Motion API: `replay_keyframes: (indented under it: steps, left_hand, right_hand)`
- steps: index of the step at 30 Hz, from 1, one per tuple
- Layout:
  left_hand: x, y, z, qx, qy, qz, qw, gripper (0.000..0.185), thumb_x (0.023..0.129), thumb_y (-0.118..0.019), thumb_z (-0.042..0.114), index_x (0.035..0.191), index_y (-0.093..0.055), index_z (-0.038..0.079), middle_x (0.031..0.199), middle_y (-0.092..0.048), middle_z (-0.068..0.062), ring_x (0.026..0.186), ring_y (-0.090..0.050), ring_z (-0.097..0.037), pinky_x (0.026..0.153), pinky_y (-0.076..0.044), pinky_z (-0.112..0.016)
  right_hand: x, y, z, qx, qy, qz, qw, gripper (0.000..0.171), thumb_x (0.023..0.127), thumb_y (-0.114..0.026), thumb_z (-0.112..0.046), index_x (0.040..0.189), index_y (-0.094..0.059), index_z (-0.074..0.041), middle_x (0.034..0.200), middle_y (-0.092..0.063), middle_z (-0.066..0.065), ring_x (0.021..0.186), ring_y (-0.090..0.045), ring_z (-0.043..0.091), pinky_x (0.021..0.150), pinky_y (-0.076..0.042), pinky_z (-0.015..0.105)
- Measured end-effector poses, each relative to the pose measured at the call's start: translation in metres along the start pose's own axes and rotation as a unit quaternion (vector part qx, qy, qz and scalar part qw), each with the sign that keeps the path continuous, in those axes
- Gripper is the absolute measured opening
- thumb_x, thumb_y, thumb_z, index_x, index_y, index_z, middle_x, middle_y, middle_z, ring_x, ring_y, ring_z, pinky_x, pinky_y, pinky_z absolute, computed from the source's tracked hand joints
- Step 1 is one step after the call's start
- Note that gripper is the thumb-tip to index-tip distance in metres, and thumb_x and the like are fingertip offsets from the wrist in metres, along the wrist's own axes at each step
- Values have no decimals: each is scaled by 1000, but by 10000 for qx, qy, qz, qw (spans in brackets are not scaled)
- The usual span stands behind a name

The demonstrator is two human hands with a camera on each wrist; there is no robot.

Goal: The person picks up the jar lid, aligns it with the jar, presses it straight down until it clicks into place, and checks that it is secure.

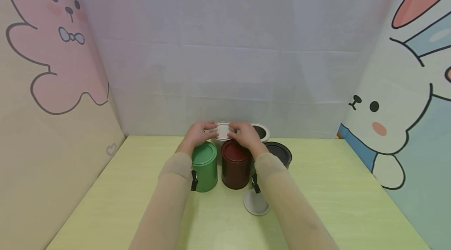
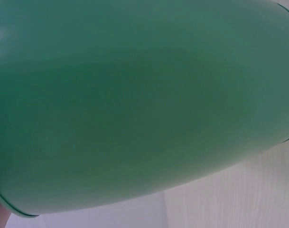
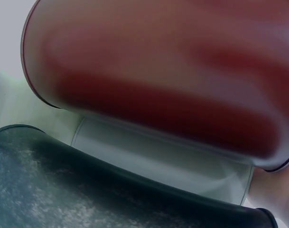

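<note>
In the head view, the left hand (image 1: 196, 136) and the right hand (image 1: 248, 136) meet at opposite edges of a white lid (image 1: 224, 131) on top of a white can (image 1: 219, 156) at the back of the group. On each hand the thumb and fingers are bent and parted, their tips at the lid's edge; whether they grip it or merely touch it cannot be told. A green can (image 1: 206, 173) stands in front on the left, a red can (image 1: 235, 169) beside it, and a black can (image 1: 280, 151) further right, partly behind the right forearm. Behind the right hand is a pale ring (image 1: 266, 132) with a dark centre. A grey disc (image 1: 256, 203) lies flat on the table (image 1: 105, 203) near the right sleeve (image 1: 289, 199).

In the left wrist view, the green can fills most of the frame; only a sliver of skin shows at the lower left, the fingers out of sight.

In the right wrist view, the red can is above and the black can below, a pale can surface between them. Skin shows at the right edge, but no fingers can be made out.
</note>
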State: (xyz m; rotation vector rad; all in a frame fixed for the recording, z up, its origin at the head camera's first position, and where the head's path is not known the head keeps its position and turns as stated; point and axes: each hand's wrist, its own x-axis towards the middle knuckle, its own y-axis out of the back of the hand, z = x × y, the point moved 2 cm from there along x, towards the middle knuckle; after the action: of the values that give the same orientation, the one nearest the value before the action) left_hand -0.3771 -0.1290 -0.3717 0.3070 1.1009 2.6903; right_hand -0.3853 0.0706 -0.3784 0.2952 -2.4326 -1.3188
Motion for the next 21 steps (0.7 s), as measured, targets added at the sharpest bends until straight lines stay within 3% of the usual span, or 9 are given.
replay_keyframes:
  steps: [7, 21]
  left_hand:
    - [0, -3, -1, 116, -45, -157, 9998, 43, 95, -69, 22, 135, -62, 6, 150, -46, -8, 142, -34, -30, 115, -28, -45]
    - [5, -8, -7, -69, 67, -147, 9998, 35, 94, -71, 24, 125, -70, 6, 148, -49, -4, 141, -37, -27, 114, -31, -42]
  right_hand:
    - [-1, 0, -2, -174, 90, 32, 9998, 43, 95, -68, -26, 135, -63, -8, 140, -57, 8, 131, -51, 27, 110, -37, 42]
    - [-3, 2, -3, -226, 257, 88, 9994, 39, 94, -70, -23, 128, -68, -6, 133, -62, 10, 121, -58, 28, 105, -43, 43]
